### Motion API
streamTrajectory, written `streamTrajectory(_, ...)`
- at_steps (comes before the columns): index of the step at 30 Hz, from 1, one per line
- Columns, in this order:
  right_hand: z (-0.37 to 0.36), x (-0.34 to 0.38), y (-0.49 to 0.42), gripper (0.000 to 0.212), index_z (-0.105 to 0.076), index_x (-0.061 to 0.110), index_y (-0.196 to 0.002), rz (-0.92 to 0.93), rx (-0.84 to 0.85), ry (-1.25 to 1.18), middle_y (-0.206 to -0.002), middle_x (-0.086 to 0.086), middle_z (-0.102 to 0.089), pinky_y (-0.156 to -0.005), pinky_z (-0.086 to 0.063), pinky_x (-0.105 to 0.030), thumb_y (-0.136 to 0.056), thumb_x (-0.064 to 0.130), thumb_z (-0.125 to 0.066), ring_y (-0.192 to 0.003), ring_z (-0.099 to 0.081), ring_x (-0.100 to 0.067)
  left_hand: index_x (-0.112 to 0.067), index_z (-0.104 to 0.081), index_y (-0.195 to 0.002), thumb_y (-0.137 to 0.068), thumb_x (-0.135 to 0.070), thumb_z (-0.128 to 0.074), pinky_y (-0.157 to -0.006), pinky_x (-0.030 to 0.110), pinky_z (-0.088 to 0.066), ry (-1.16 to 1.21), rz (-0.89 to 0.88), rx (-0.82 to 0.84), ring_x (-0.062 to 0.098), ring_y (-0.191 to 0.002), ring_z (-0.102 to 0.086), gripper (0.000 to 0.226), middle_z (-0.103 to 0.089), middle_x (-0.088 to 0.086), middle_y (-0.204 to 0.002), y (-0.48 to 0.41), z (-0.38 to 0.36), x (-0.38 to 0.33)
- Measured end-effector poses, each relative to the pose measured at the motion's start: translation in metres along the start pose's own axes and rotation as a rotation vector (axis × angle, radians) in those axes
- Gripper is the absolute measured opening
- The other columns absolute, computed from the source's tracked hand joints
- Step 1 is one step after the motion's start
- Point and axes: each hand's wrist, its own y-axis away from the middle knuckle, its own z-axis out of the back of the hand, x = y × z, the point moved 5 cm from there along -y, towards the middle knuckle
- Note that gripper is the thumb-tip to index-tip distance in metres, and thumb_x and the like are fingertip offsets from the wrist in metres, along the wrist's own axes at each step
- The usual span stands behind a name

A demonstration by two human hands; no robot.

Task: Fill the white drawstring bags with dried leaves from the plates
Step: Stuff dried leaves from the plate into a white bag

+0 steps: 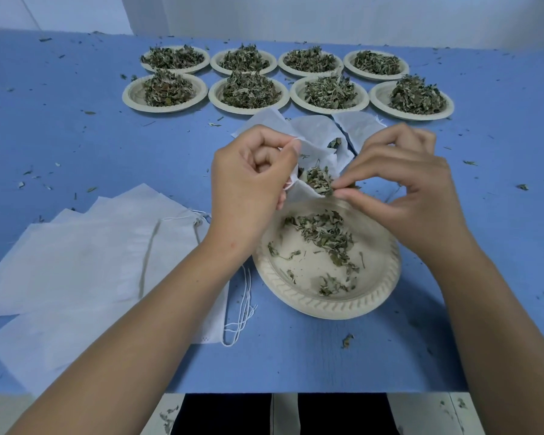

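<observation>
A white drawstring bag (314, 136) is held open above the near plate (327, 304). My left hand (252, 174) pinches the bag's left rim between thumb and fingers. My right hand (399, 183) pinches a clump of dried leaves (319, 180) at the bag's mouth. The near plate holds a thin scatter of leaves (327, 237). Another bag (357, 127) lies flat just beyond the held one.
Several plates heaped with dried leaves (248, 89) stand in two rows at the back of the blue table (76, 146). A stack of flat white bags (91, 265) lies at the left with loose strings (242, 309). Leaf crumbs are scattered around. The table edge is near me.
</observation>
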Motion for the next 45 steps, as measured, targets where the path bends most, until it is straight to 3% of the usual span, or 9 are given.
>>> streamTrajectory(7,-0.013,0.011,0.000,0.014,-0.076,0.020,-0.084,0.022,-0.016,0.133,-0.088,0.019,-0.065,-0.097,-0.020,-0.041,-0.090,0.026,-0.066,-0.107,-0.055,-0.018,-0.013,-0.065,-0.079,-0.092,-0.008,-0.065,-0.038,0.016,-0.036,-0.037,-0.036,0.129,0.006,-0.035,-0.041,0.014,-0.051,-0.001,-0.048,0.004,-0.010,0.000)
streamTrajectory(12,-0.005,0.004,0.004,0.033,-0.073,0.016,-0.098,-0.036,-0.043,-0.044,-0.101,0.012,-0.068,-0.105,-0.022,-0.050,-0.095,0.027,-0.041,-0.122,-0.049,-0.018,-0.012,-0.065,-0.080,-0.093,-0.009,-0.064,-0.038,0.017,-0.035,-0.020,-0.035,0.089,0.006,-0.034,-0.040,0.013,-0.050,0.000,-0.048,0.003,-0.007,-0.001)
streamTrajectory(19,-0.012,0.007,0.003,0.022,-0.068,0.013,-0.076,0.019,-0.011,0.205,-0.083,0.009,-0.066,-0.099,-0.015,-0.029,-0.083,0.034,-0.069,-0.104,-0.053,-0.016,-0.012,-0.065,-0.078,-0.093,-0.007,-0.063,-0.038,0.018,-0.036,0.042,0.036,0.000,0.007,-0.032,-0.040,0.015,-0.051,0.018,-0.054,0.001,-0.002,0.001)
streamTrajectory(23,-0.014,0.003,0.003,0.017,-0.070,0.015,-0.084,-0.017,-0.024,0.212,-0.105,0.007,-0.059,-0.101,-0.010,-0.021,-0.091,0.027,-0.060,-0.114,-0.049,-0.018,-0.010,-0.064,-0.079,-0.092,-0.007,-0.064,-0.038,0.016,-0.035,0.039,0.037,0.043,0.007,-0.033,-0.039,0.013,-0.049,0.002,-0.049,0.001,-0.005,0.003)
streamTrajectory(28,-0.029,0.011,0.005,0.033,-0.067,0.018,-0.092,0.026,0.147,0.157,-0.105,0.014,-0.062,-0.107,-0.011,-0.036,-0.098,0.030,-0.037,-0.128,-0.043,-0.016,-0.013,-0.065,-0.079,-0.091,-0.007,-0.065,-0.038,0.014,-0.036,-0.019,-0.041,0.174,0.007,-0.034,-0.041,0.014,-0.052,0.016,-0.051,0.006,-0.014,0.000)
streamTrajectory(31,-0.035,0.010,0.007,0.034,-0.061,0.029,-0.087,0.021,0.245,0.133,-0.102,0.024,-0.058,-0.110,-0.011,-0.047,-0.100,0.033,-0.030,-0.134,-0.038,-0.018,-0.015,-0.065,-0.077,-0.090,-0.007,-0.066,-0.038,0.014,-0.036,-0.025,-0.040,0.187,0.007,-0.035,-0.041,0.016,-0.052,0.007,-0.049,0.007,-0.016,0.001)
streamTrajectory(36,-0.011,0.005,0.004,0.049,-0.074,0.017,-0.097,0.001,-0.036,0.036,-0.105,0.014,-0.069,-0.108,-0.015,-0.044,-0.100,0.029,-0.026,-0.126,-0.049,-0.019,-0.011,-0.065,-0.080,-0.093,-0.007,-0.064,-0.038,0.017,-0.035,-0.014,-0.037,0.105,0.007,-0.035,-0.040,0.013,-0.050,0.005,-0.050,0.003,-0.008,0.000)
streamTrajectory(40,-0.035,0.004,0.010,0.050,-0.069,0.019,-0.098,-0.035,0.263,0.043,-0.105,0.015,-0.067,-0.114,-0.008,-0.048,-0.101,0.037,-0.022,-0.135,-0.038,-0.015,-0.014,-0.065,-0.078,-0.092,-0.007,-0.064,-0.038,0.017,-0.036,-0.036,-0.056,0.120,0.007,-0.035,-0.041,0.016,-0.051,0.004,-0.050,0.003,-0.009,-0.002)
streamTrajectory(45,-0.007,-0.010,0.007,0.040,-0.065,0.013,-0.070,-0.241,-0.155,-0.208,-0.078,0.000,-0.068,-0.096,-0.037,-0.041,-0.097,0.024,-0.038,-0.087,-0.062,-0.019,-0.015,-0.065,-0.077,-0.093,-0.008,-0.063,-0.039,0.018,-0.037,0.013,-0.031,-0.111,0.007,-0.035,-0.041,0.017,-0.051,-0.004,-0.047,-0.003,0.008,0.001)
